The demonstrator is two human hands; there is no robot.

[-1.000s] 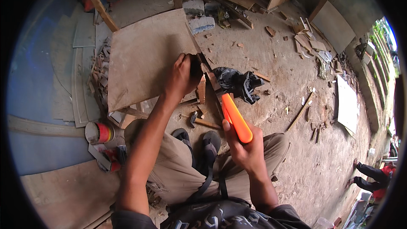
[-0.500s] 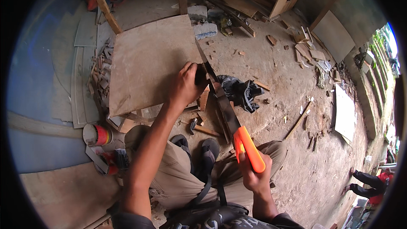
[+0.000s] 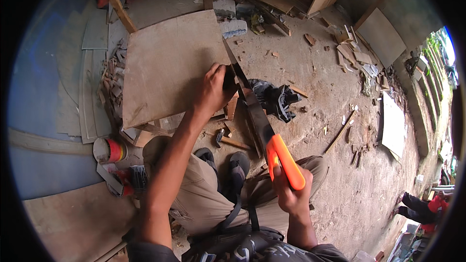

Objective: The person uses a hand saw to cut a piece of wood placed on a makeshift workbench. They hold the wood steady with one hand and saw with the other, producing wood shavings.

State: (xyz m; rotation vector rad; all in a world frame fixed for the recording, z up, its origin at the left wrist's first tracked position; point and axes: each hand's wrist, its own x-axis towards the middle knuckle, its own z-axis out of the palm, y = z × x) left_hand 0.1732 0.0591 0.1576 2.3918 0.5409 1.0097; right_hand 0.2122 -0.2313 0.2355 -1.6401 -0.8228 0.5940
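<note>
Plainly, the right hand [image 3: 293,198] has its grip clamped on the orange handle [image 3: 290,165] of a handsaw [image 3: 262,122]. The saw slants up and leftward from that hand, its dark blade narrowing along the right edge of a plywood-topped surface [image 3: 167,65] and passing just beside the left hand [image 3: 212,90]. Whether its teeth are biting into wood cannot be made out.

The left hand rests at that same edge, knuckles up and fingers curled over into shadow; whether its grip is closed on anything, I cannot tell.

Below the surface's near edge, a claw hammer [image 3: 235,142] lies on the floor [image 3: 335,184], close to the person's dark sandals [image 3: 238,164]. Just right of the blade sits a crumpled black plastic bag [image 3: 280,101].

Left of the surface there is a heap of wood offcuts [image 3: 114,78], with an open paint can [image 3: 115,151] nearer the person. Farther right, a thin wooden stick [image 3: 341,131] and a white sheet [image 3: 394,125] lie well apart from the saw. At the lower right rim, another person in red and black [image 3: 421,209] is partly visible.
</note>
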